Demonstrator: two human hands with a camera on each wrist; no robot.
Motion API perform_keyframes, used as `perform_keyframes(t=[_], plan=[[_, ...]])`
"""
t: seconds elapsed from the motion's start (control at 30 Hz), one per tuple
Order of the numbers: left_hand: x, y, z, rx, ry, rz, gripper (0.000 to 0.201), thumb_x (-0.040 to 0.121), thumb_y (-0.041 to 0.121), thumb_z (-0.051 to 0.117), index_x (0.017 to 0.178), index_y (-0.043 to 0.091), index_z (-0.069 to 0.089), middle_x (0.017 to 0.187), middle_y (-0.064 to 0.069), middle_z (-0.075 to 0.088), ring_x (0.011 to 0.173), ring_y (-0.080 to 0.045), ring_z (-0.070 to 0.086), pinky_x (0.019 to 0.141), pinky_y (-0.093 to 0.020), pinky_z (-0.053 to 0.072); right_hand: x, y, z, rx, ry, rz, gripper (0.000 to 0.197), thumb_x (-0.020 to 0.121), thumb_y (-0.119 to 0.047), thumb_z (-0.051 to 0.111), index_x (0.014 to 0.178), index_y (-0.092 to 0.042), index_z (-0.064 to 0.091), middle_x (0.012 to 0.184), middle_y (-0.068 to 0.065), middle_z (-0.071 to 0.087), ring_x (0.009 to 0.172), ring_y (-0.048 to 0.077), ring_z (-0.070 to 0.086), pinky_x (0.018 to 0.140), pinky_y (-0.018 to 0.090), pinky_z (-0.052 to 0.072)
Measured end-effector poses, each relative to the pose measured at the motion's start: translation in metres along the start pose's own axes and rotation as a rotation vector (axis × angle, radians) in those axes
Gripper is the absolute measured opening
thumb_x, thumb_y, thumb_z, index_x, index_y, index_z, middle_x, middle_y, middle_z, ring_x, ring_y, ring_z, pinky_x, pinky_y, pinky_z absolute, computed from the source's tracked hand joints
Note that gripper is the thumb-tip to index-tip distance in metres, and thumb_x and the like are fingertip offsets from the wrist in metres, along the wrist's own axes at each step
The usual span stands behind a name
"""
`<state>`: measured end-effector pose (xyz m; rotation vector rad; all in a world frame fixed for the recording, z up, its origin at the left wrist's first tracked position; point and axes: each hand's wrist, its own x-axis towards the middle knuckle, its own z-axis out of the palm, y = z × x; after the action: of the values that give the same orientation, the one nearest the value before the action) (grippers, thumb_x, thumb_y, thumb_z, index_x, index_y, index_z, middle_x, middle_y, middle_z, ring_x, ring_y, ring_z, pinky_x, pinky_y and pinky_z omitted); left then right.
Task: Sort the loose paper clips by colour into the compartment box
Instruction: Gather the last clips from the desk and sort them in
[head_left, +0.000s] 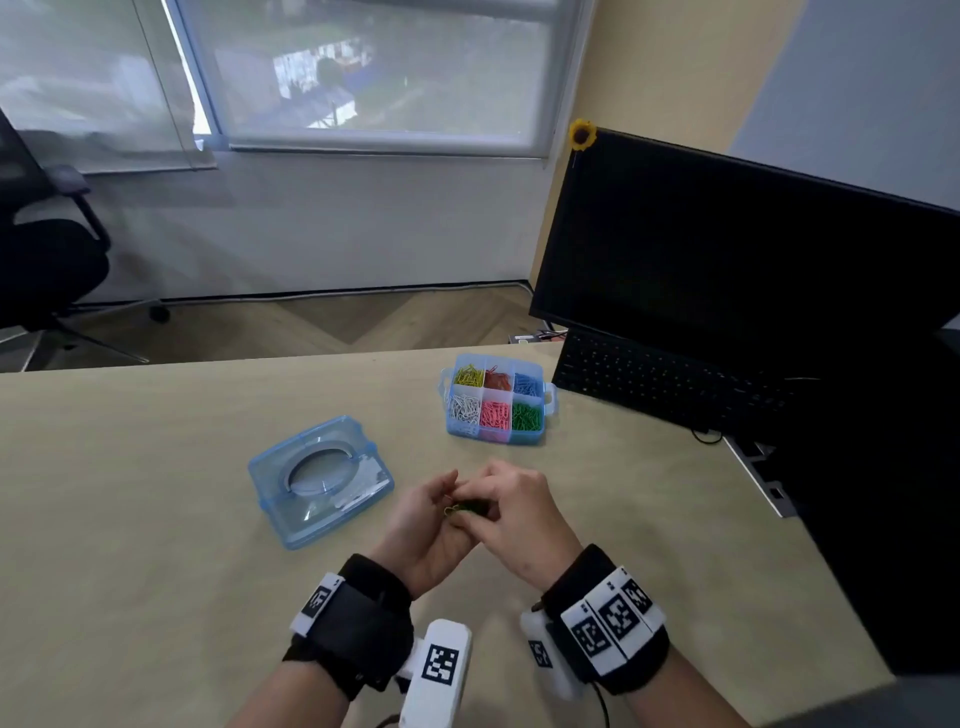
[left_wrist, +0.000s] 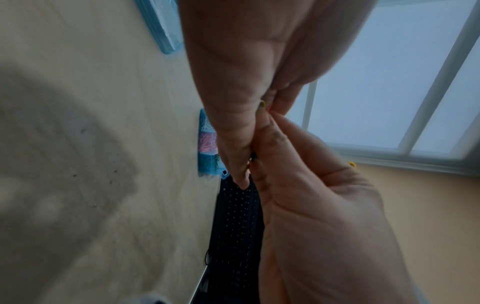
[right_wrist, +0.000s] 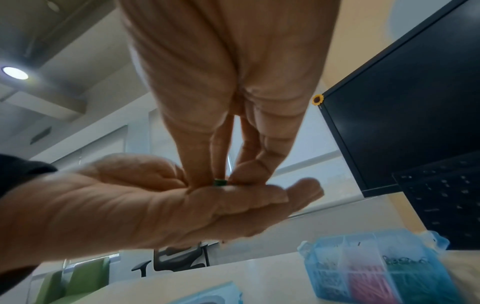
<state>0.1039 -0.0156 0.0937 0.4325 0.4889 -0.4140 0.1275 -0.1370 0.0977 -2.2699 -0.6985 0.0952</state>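
A small bunch of paper clips (head_left: 467, 508), mostly dark green with a yellowish one at its left edge, sits low in the middle of the head view, held between the two hands above the table. The left hand (head_left: 434, 525) lies palm up beneath the bunch, its fingers loosely cupped so the clips rest on them. The right hand (head_left: 511, 512) comes over from the right with its back to the camera, its fingertips (right_wrist: 221, 174) brought together on a green clip (right_wrist: 220, 182) against the left hand's fingers; in the right wrist view that clip shows as a small green spot at frame centre, pinched between thumb and fingers. In the left wrist view only slivers of green and yellow (left_wrist: 261, 103) peep out where the two hands meet, near the middle.

Up and to the right of the hands, well apart from them, the compartment box (head_left: 549, 400) stands open on the table (head_left: 156, 493), six cells filled by colour: yellow, red and blue in the far row, white, pink and green in the near row. Its clear blue lid (head_left: 319, 480) lies left of the hands, nearer than the box. At the right edge of the frame are a black keyboard (head_left: 670, 384) and a dark monitor (head_left: 753, 249) with a small sunflower (head_left: 582, 135) on its upper left corner. An office chair (head_left: 47, 249) stands at the far left.
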Motion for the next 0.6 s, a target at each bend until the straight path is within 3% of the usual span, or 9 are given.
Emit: perform_keyframes(t=[0.1, 0.17, 0.27, 0.4, 0.6], plan=[[0.001, -0.005, -0.001, -0.042, -0.003, 0.010, 0.050, 0.101, 0.018, 0.026, 0.083, -0.015, 0.060, 0.077, -0.027, 0.066, 0.065, -0.031, 0.070, 0.057, -0.034, 0.059, 0.003, 0.000, -0.003, 0.024, -0.022, 0.078, 0.015, 0.079, -0.012, 0.073, 0.092, -0.016, 0.077, 0.086, 0.000, 0.071, 0.074, 0.002, 0.058, 0.073, 0.003, 0.040], [0.003, -0.006, -0.004, -0.074, -0.002, 0.001, 0.047, 0.100, 0.015, 0.027, 0.092, -0.019, 0.058, 0.088, -0.031, 0.066, 0.074, -0.034, 0.070, 0.062, -0.039, 0.060, 0.005, 0.003, -0.006, 0.181, -0.027, 0.185, 0.012, 0.077, -0.010, 0.075, 0.088, -0.015, 0.077, 0.084, -0.001, 0.074, 0.076, 0.003, 0.066, 0.078, 0.011, 0.049], [0.005, -0.003, -0.009, -0.140, 0.028, -0.009, 0.042, 0.099, 0.013, 0.028, 0.099, -0.019, 0.055, 0.096, -0.031, 0.061, 0.085, -0.037, 0.064, 0.073, -0.047, 0.055, 0.008, 0.007, -0.011, 0.655, 0.044, 0.405, 0.011, 0.079, -0.001, 0.073, 0.087, -0.009, 0.072, 0.084, 0.007, 0.072, 0.079, 0.016, 0.068, 0.077, 0.025, 0.056], [0.005, -0.003, -0.010, -0.144, 0.027, -0.007, 0.049, 0.095, 0.010, 0.030, 0.083, -0.021, 0.065, 0.099, -0.033, 0.064, 0.078, -0.040, 0.070, 0.077, -0.050, 0.053, 0.010, 0.009, -0.019, 1.231, 0.147, 0.617, 0.008, 0.083, 0.004, 0.064, 0.088, 0.001, 0.068, 0.082, 0.013, 0.070, 0.073, 0.021, 0.064, 0.067, 0.023, 0.057], [0.004, -0.001, -0.009, -0.074, 0.043, 0.027, 0.031, 0.094, 0.004, 0.036, 0.102, -0.018, 0.057, 0.103, -0.031, 0.063, 0.088, -0.037, 0.068, 0.081, -0.045, 0.053, 0.012, 0.014, -0.021, 1.324, 0.140, 0.640, 0.010, 0.087, 0.006, 0.058, 0.091, 0.004, 0.066, 0.088, 0.017, 0.071, 0.077, 0.020, 0.071, 0.068, 0.023, 0.058]])
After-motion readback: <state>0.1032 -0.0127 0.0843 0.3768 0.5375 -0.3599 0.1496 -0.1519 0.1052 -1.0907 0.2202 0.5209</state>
